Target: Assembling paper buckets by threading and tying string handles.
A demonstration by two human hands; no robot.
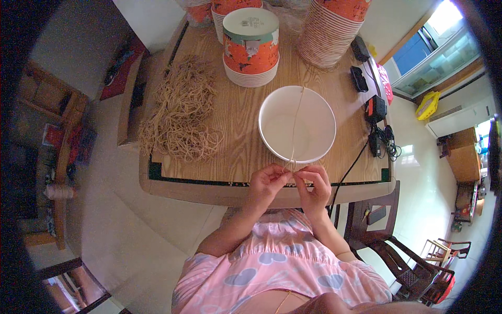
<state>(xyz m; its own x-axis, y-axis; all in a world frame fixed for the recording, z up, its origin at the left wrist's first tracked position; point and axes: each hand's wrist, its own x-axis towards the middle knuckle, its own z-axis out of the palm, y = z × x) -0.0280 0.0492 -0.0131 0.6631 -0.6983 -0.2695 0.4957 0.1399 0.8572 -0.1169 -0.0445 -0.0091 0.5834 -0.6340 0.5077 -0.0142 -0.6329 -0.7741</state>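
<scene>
A white paper bucket (277,125) stands on the wooden table with its open mouth facing up. A thin tan cord (296,118) runs across that mouth from the far rim to the near rim, where a small knot or loop shows. Just in front of the near rim, my left hand (268,183) pinches the cord between thumb and fingers. Close beside it, my right hand (314,188) is pinching the cord too, fingertips nearly meeting the left ones. The cord's ends are too small to make out between the fingers.
A tangled heap of tan cords (183,110) covers the table's left side. Upside-down orange printed buckets (251,55) and a tall bucket stack (329,34) stand at the back. Black adapters with cables (375,112) lie along the right edge. A dark wooden chair (374,214) stands at right.
</scene>
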